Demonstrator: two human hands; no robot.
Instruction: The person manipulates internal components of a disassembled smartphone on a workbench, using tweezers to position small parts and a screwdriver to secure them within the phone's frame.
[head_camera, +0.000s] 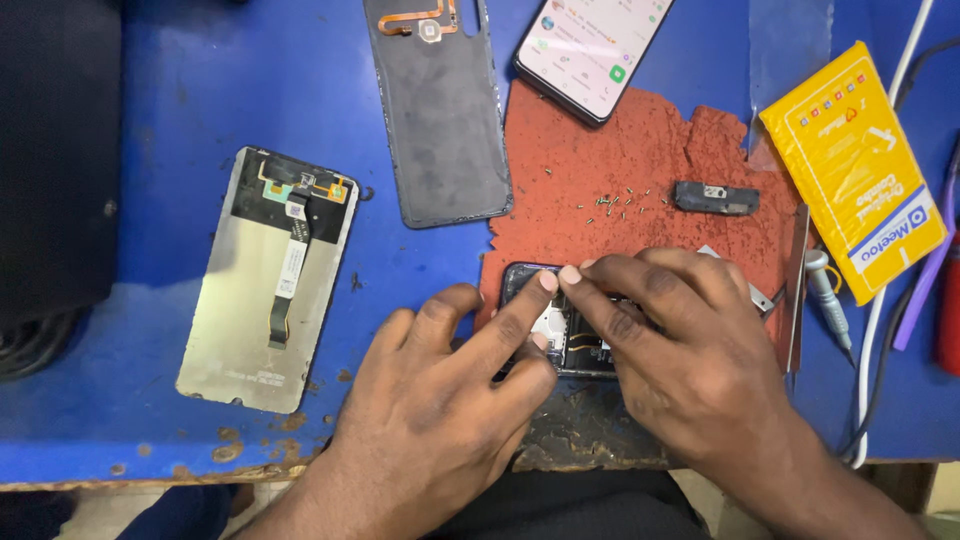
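- Opened phone (560, 330) lies on the red mat (640, 160), low at centre, mostly under both hands.
- Left hand (450, 400) presses its forefinger on it, grasping nothing.
- Right hand (670, 340) pinches at its inner parts; what its grip holds, I cannot tell.
- Loose screws (615, 203) lie at twelve o'clock, display panel (270, 280) at nine on the blue tabletop (200, 100).
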